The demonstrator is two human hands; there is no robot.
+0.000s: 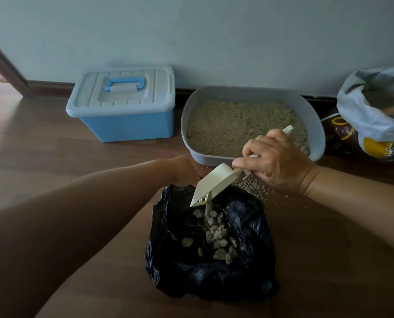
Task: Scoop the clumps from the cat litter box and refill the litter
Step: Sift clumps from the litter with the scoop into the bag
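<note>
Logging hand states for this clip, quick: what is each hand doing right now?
Left hand: at the far rim of the black plastic bag, fingers hidden; cannot tell.
Right hand: closed round the cream plastic litter scoop.

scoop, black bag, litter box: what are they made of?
Scoop: rigid cream plastic, matte, with moulded slots at the tip.
Bag: thin black plastic film, with glossy crinkles.
Litter box: likely moulded grey-blue plastic, with smooth rounded walls.
</note>
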